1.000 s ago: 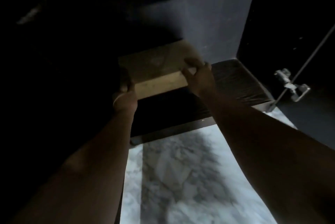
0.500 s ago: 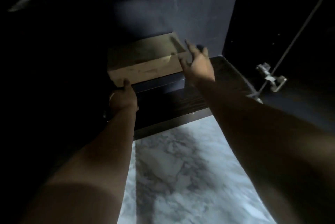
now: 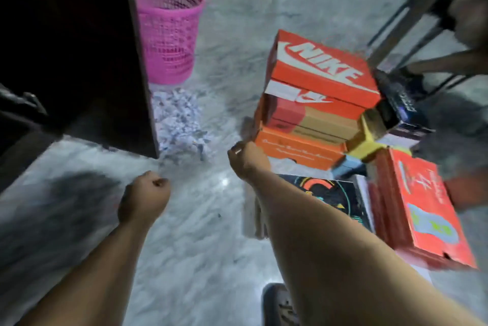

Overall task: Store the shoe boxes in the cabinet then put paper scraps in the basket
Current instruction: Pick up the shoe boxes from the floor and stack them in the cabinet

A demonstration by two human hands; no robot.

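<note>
Shoe boxes (image 3: 319, 103) were stacked on the floor to the right, the top orange box (image 3: 322, 69) lying flat with its long axis running from near left to far right and its printed lid facing up. Under it lay two more orange and tan boxes, roughly aligned with it. A dark patterned box (image 3: 332, 199) lay flat nearer the camera, and a red box (image 3: 420, 209) was tilted beside it on the right. The dark cabinet (image 3: 74, 48) was seen at the left, its side edge running down to the floor. A pink mesh basket (image 3: 169, 27) stood upright behind that edge, and a heap of paper scraps (image 3: 179, 119) lay on the floor just in front of the basket, against the cabinet's corner. The floor (image 3: 200, 246) was pale marble and glossy, with bare floor left between cabinet and boxes. The left hand (image 3: 144, 199) was curled into a fist with nothing held. The right hand (image 3: 247, 159) was held just beside the lowest orange box, its fingers curled; nothing could be seen gripped, though blur hid detail. Metal furniture legs (image 3: 412, 16) were seen at the far right.
</note>
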